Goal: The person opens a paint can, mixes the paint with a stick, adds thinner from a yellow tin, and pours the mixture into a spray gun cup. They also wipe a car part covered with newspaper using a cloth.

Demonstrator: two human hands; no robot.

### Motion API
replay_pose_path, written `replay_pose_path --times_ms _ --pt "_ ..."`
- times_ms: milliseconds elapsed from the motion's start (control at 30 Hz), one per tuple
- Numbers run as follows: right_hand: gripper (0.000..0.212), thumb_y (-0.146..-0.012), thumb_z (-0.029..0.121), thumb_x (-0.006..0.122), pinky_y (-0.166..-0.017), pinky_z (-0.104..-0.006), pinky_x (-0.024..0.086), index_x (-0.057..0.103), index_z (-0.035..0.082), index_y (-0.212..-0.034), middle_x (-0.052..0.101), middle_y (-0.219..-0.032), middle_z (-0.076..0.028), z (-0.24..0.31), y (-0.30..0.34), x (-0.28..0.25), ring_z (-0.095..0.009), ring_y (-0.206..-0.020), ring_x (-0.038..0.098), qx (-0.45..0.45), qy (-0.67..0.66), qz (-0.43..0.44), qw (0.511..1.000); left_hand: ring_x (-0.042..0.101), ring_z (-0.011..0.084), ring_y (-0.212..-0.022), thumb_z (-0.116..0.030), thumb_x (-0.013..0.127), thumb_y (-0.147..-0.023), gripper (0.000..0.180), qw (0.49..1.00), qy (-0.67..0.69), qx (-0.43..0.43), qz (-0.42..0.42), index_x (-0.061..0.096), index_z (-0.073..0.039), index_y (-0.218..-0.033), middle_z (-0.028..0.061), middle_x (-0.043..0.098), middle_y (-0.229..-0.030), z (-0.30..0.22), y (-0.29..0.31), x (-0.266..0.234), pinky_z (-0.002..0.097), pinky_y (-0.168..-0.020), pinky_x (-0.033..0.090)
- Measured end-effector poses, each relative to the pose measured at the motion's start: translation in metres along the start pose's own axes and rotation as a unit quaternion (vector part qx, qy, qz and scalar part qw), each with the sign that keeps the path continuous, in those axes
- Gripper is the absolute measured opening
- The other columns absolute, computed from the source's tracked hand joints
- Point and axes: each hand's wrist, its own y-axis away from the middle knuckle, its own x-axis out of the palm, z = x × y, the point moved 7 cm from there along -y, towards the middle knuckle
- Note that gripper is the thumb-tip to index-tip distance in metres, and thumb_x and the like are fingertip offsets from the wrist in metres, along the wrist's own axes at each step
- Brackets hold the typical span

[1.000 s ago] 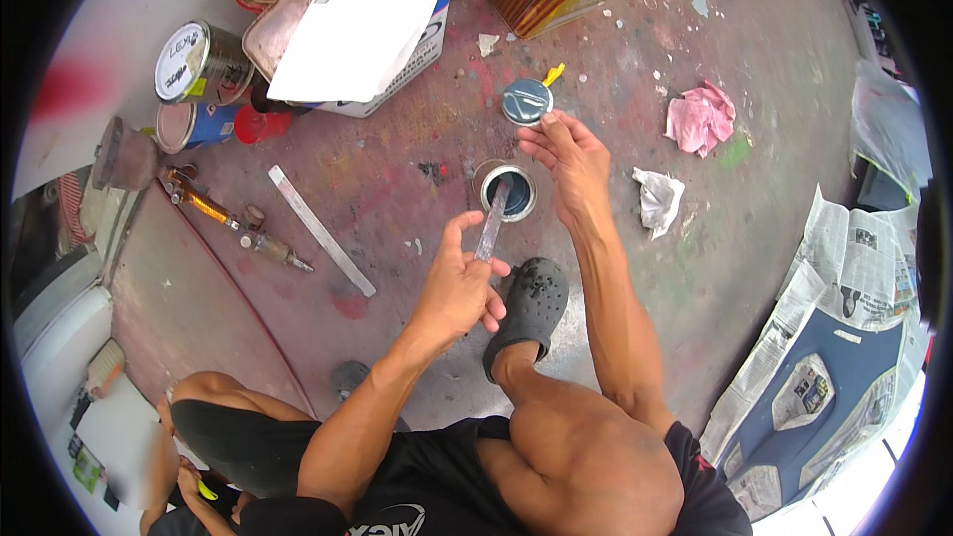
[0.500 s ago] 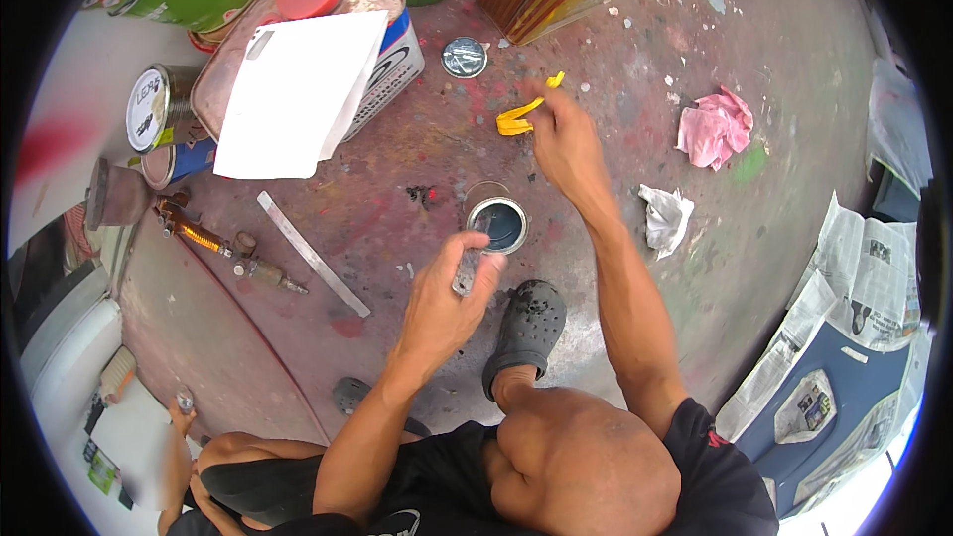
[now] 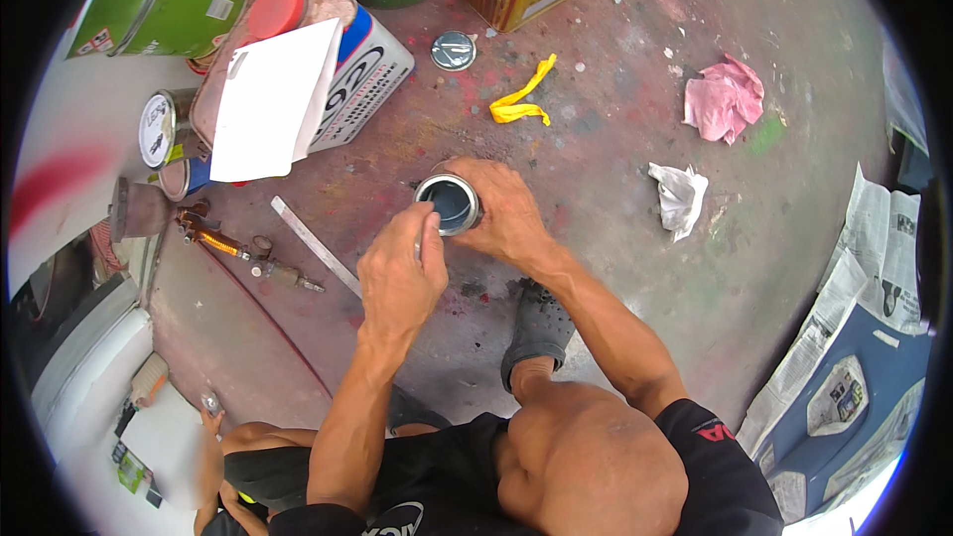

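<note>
A small open paint can [image 3: 472, 215] of dark blue-grey liquid is tilted toward me. My right hand [image 3: 504, 210] wraps its fingers round the can's right side. At its near-left rim, my left hand [image 3: 402, 263] is closed in a pinch on a flat grey strip. The strip is almost wholly hidden by the fingers now; the earlier view showed more of it. Beyond the can lie a crumpled yellow strip [image 3: 516, 111], touched by neither hand, and a round silver lid [image 3: 454, 51].
At the far left stand a large rectangular can [image 3: 362, 79] under white paper [image 3: 273, 104] and a green drum [image 3: 164, 0]. A spray gun [image 3: 238, 248] and a ruler-like strip [image 3: 313, 243] lie left. Rightward are a pink cloth [image 3: 725, 99] and a white crumpled wipe [image 3: 679, 201]. Another person sits lower left.
My right hand has let go of the yellow strip and come back to grip the paint can. The can now tilts toward me and sits further left. My left hand has shifted left with it.
</note>
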Motion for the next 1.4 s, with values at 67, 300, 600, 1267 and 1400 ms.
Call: replay_pose_path --times_ms 67,300,600,1267,1400 --pt "0.082 -0.067 0.017 0.094 -0.111 -0.0497 0.048 0.064 0.008 -0.143 0.068 -0.142 -0.014 0.001 -0.009 0.008 -0.038 -0.131 0.062 -0.009 -0.008 -0.004 1.0 0.079 0.0352 -0.089 -0.016 0.07 -0.106 0.019 0.989 0.03 -0.13 0.058 0.075 0.001 -0.115 0.0231 0.08 -0.105 0.013 -0.003 0.0 0.0428 -0.076 0.061" --pt "0.086 -0.067 0.018 0.095 -0.111 -0.0503 0.049 0.061 0.007 -0.145 0.068 -0.142 -0.018 0.001 -0.02 0.027 -0.041 -0.131 0.062 -0.009 -0.024 0.023 0.999 0.079 0.0374 -0.086 -0.018 0.067 -0.107 0.021 0.997 0.05 -0.046 -0.024 0.075 0.0 -0.114 0.0226 0.079 -0.097 0.026 -0.02 -0.012 0.0466 -0.079 0.06" --pt "0.069 -0.078 0.016 0.082 -0.114 -0.0546 0.048 0.062 0.002 -0.142 0.067 -0.142 -0.02 0.041 -0.065 -0.131 -0.042 -0.136 0.059 -0.089 0.306 -0.132 0.939 0.077 0.0417 -0.086 -0.02 0.068 -0.106 0.02 0.987 0.12 -0.102 -0.037 0.076 -0.003 -0.113 0.0221 0.079 -0.097 0.042 -0.007 -0.011 0.0484 -0.076 0.06" --pt "0.101 -0.08 0.016 0.085 -0.131 -0.0476 0.035 0.038 0.003 -0.168 0.048 -0.167 -0.023 -0.053 -0.277 -0.263 -0.037 -0.158 0.042 -0.12 0.316 0.207 0.918 0.075 0.0476 -0.081 -0.018 0.064 -0.1 0.022 0.953 0.149 -0.249 -0.09 0.069 -0.003 -0.116 0.0257 0.075 -0.09 0.045 0.028 0.028 0.0564 -0.076 0.059" --pt "0.096 -0.085 0.021 0.087 -0.13 -0.0459 0.035 0.04 -0.002 -0.166 0.051 -0.163 -0.027 -0.067 -0.229 -0.318 -0.037 -0.156 0.045 -0.056 0.314 0.094 0.943 0.075 0.0462 -0.085 -0.014 0.065 -0.098 0.021 0.963 0.172 -0.146 -0.15 0.07 -0.001 -0.113 0.0252 0.076 -0.095 0.045 0.026 0.018 0.0566 -0.077 0.058"
